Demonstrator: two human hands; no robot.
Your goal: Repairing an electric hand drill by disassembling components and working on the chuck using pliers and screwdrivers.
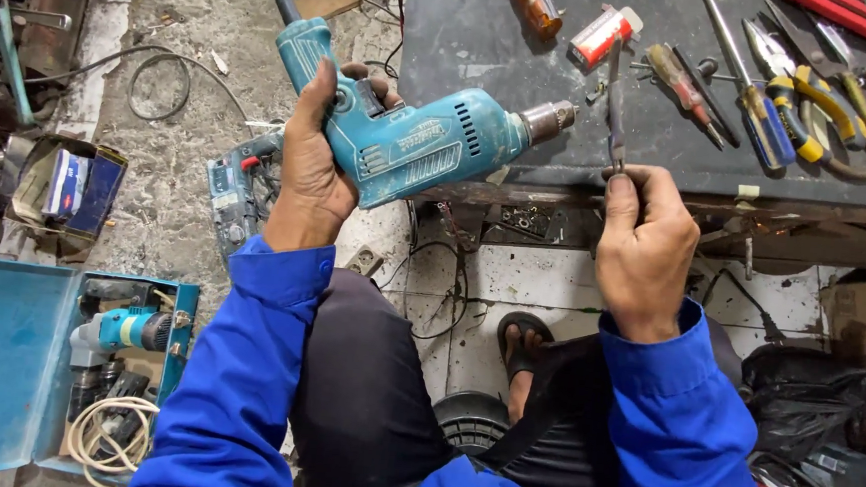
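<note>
My left hand (312, 171) grips the handle of a teal electric drill (414, 142), held level with its metal chuck (549, 120) pointing right. My right hand (643, 241) pinches the lower end of a thin dark metal tool (616, 99) that stands upright just right of the chuck, close to it but apart. Both hands hover at the front edge of a dark workbench (505, 47). Blue sleeves cover both arms.
Screwdrivers (698, 94), yellow-handled pliers (797, 105), a red and white tube (601, 33) and an orange tool (536, 7) lie on the bench. A second power tool (241, 192) rests on the floor. An open blue case (6, 348) at lower left holds another drill and coiled cord.
</note>
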